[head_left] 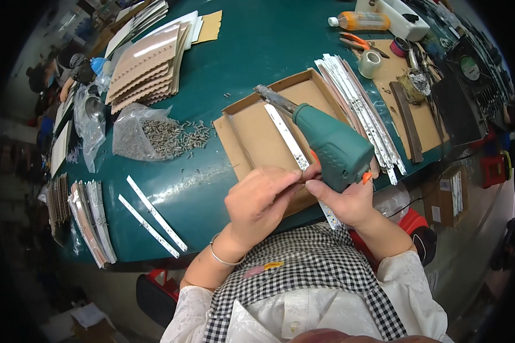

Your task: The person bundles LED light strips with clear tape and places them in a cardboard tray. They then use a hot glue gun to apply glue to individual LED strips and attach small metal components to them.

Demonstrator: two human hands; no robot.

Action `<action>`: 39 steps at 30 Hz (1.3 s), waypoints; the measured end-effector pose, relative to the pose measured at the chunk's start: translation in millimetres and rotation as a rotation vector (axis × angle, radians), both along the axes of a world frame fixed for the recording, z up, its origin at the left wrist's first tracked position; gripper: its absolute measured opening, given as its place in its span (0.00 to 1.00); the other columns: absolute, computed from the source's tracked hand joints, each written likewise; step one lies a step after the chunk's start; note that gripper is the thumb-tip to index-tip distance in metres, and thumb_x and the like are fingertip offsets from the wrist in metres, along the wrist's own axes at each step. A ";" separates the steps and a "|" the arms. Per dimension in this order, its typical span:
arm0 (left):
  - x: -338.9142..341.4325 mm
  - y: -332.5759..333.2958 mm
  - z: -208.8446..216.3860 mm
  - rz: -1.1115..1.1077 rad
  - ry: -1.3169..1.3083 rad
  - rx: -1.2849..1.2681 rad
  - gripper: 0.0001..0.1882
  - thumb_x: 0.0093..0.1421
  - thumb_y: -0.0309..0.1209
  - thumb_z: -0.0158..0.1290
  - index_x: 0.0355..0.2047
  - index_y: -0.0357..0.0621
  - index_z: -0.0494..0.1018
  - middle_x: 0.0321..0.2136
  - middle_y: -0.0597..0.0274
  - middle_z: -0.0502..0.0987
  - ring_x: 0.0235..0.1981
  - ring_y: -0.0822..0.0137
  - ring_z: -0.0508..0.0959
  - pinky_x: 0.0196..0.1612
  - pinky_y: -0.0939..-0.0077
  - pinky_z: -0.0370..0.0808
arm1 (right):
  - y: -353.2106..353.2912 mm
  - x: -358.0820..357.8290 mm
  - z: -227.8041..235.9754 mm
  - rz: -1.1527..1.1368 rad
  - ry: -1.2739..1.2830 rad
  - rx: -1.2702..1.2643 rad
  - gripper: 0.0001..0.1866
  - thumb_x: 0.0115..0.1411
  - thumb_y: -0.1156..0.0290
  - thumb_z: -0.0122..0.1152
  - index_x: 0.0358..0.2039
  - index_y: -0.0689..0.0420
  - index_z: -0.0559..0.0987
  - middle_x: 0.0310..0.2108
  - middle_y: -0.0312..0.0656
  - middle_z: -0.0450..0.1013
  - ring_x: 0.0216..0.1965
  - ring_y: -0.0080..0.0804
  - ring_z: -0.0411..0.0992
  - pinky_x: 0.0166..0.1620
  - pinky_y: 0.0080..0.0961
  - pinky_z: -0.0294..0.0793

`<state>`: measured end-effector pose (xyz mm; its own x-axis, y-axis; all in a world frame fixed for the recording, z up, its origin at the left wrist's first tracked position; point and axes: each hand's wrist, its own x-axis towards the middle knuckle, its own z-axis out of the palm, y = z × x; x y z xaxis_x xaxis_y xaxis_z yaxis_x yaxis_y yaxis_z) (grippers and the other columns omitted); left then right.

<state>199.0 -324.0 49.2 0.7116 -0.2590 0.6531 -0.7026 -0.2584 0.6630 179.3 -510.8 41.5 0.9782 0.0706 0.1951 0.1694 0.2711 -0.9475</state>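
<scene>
A green gun-shaped power tool (332, 140) with a long grey nozzle points up and left over a shallow cardboard box (233, 151). My right hand (349, 200) is closed beneath its body, apparently around the hidden grip. Its thumb and a fingertip come close to my left hand (260, 197). The left fingers are pinched together over a narrow white strip (286, 136); whatever small thing they hold is hidden. That strip slants across the box, and its near end emerges below my right hand by the checked apron.
Metal pins spill from a plastic bag (133, 137) at left. Two strips (154, 211) lie nearer me, beside bundled strips (91, 220). Scalloped sheets (149, 63) are stacked far left. More strips (357, 103), pliers (357, 41), an orange bottle (360, 21) and a tape roll (369, 64) stand right.
</scene>
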 end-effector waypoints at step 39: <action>17.3 8.4 -29.5 0.070 0.819 -0.130 0.06 0.59 0.21 0.61 0.37 0.34 0.81 0.29 0.72 0.79 0.27 0.85 0.72 0.31 0.89 0.70 | -31.5 -5.6 -20.7 -0.127 0.104 -0.162 0.25 0.59 0.79 0.68 0.56 0.65 0.70 0.38 0.44 0.77 0.35 0.25 0.74 0.36 0.22 0.77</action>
<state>216.3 -315.6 19.8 0.9863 -0.1549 -0.0570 0.0303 -0.1698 0.9850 173.7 -542.3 20.8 0.9955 -0.0324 0.0887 0.0915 0.0963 -0.9911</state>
